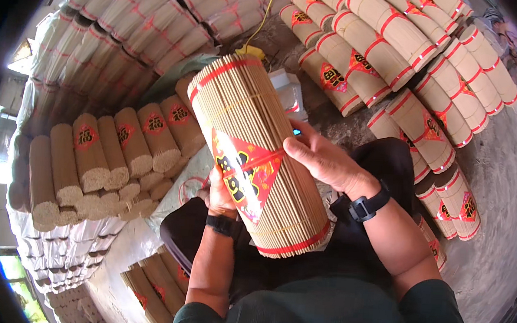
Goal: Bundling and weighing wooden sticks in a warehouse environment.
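A big cylindrical bundle of thin tan sticks [247, 109] is held tilted above my lap, its upper end leaning left. Red bands circle both ends, and a red diamond label [246, 174] with gold and black print sits on its side under a thin red tie. My left hand [219, 193] grips the bundle's left side, most of its fingers hidden underneath. On the opposite side my right hand [322, 157] holds it, with the thumb lying near the label's right corner and the red tie. The other right fingers are partly hidden behind the bundle.
Similar red-banded bundles [378, 25] lie in rows on the floor [500, 180] at right. Brown labelled bundles [133, 136] are stacked at left, and a few more [151, 287] lie low left. Plastic-wrapped stacks [117, 23] rise behind. A yellow cord [263, 19] runs down near a white box [288, 91].
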Demonstrator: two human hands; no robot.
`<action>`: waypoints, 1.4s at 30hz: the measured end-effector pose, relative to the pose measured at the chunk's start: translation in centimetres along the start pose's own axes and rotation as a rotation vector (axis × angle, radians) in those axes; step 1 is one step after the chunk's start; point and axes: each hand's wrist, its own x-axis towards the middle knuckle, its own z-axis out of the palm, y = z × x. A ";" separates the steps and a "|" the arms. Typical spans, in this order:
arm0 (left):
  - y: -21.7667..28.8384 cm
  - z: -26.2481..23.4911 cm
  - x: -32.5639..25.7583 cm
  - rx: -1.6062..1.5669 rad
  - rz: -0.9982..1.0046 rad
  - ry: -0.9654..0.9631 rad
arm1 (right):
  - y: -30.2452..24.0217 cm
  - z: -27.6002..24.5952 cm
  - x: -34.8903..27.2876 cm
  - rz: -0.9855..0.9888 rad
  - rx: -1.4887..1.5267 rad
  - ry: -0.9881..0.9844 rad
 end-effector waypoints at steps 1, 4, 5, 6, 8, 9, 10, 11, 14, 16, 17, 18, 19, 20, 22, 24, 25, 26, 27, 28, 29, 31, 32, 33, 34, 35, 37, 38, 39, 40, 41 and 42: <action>0.1 0.3 0.0 0.012 -0.027 0.004 | 0.0 0.0 0.0 0.029 -0.009 0.011; -0.3 1.0 0.0 0.042 -0.005 0.053 | -0.3 -0.1 -0.1 0.068 -0.013 0.041; -0.3 0.9 0.2 0.014 -0.012 0.051 | -0.7 -0.1 -0.2 0.061 -0.004 0.033; -0.4 0.7 0.5 -0.016 -0.022 0.047 | -1.0 -0.2 -0.3 0.054 0.002 0.027; -0.5 -0.4 0.5 -0.015 -0.005 0.068 | -1.0 -0.2 -0.4 0.066 -0.022 0.031; -0.4 -0.8 0.6 -0.015 0.015 0.082 | -1.1 -0.4 -0.5 0.074 -0.051 0.035; -0.5 -0.7 0.7 -0.007 -0.001 0.122 | -0.6 -0.7 -0.5 0.116 -0.064 0.073; -0.4 -0.4 0.5 0.017 -0.019 0.104 | 0.1 -0.3 -0.1 0.046 -0.001 0.097; 0.3 2.7 0.4 0.165 -0.055 0.074 | 0.8 0.7 0.1 -0.003 -0.056 0.119; 0.7 1.3 0.1 0.177 -0.061 -0.031 | 1.4 0.9 0.0 0.046 0.037 0.133; 0.8 0.8 -0.2 0.229 -0.062 -0.050 | 1.3 1.3 -0.2 0.043 0.026 0.154; 0.8 1.2 -0.3 0.250 -0.062 -0.041 | 1.3 1.6 0.1 -0.009 0.131 0.125; 1.0 2.0 -0.4 0.270 -0.065 -0.033 | 1.1 1.4 -0.1 -0.062 0.234 0.098; 1.2 2.8 -0.3 0.305 -0.078 -0.046 | 0.8 1.1 -0.6 -0.071 0.217 0.115; 1.5 3.2 -0.3 0.326 -0.006 -0.076 | -0.1 0.9 -1.3 -0.034 0.336 0.055; 1.8 5.2 -0.1 0.321 0.049 -0.118 | -1.3 0.7 -1.9 -0.054 0.432 0.034; 2.5 4.5 0.2 0.307 0.062 -0.172 | -2.2 0.7 -2.2 -0.065 0.542 0.001; 2.7 4.9 0.6 0.256 0.075 -0.179 | -3.2 0.6 -2.9 -0.091 0.675 -0.064; 3.0 5.2 0.8 0.205 0.085 -0.181 | -3.6 0.6 -3.2 -0.122 0.705 -0.066; 3.4 4.5 1.1 0.173 0.062 -0.127 | -4.1 0.3 -3.5 -0.150 0.735 -0.086; 3.9 3.9 1.5 0.159 0.073 -0.071 | -4.7 -0.1 -3.9 -0.178 0.765 -0.106; 4.2 3.6 2.4 0.253 0.110 -0.127 | -7.9 -0.3 -5.7 -0.282 0.720 0.113; 3.9 4.7 2.5 0.436 0.202 -0.010 | -9.5 -0.9 -6.7 -0.362 0.703 0.210; 4.5 3.7 2.7 0.171 0.017 -0.043 | -9.8 -2.0 -7.5 -0.415 0.725 0.228; 4.1 4.4 2.7 0.215 0.050 -0.075 | -9.8 -3.5 -8.2 -0.465 0.745 0.247; 3.8 5.1 2.8 0.259 0.084 -0.106 | -10.0 -4.8 -8.7 -0.475 0.637 0.422; 4.1 4.3 2.8 0.263 0.006 -0.141 | -9.4 -8.0 -9.8 -0.573 0.548 0.739; 3.9 4.0 2.8 0.269 0.003 -0.107 | -8.7 -10.1 -10.8 -0.617 0.557 0.706; 3.7 3.7 2.7 0.277 -0.001 -0.070 | -8.2 -11.7 -11.8 -0.637 0.566 0.763; 3.3 3.7 2.9 0.272 -0.006 -0.079 | -7.6 -13.4 -13.0 -0.652 0.650 0.762; 2.9 3.7 3.0 0.284 -0.033 -0.093 | -6.6 -15.3 -14.1 -0.666 0.740 0.757; 2.6 3.6 3.1 0.298 -0.063 -0.105 | -5.8 -16.7 -14.9 -0.663 0.721 0.846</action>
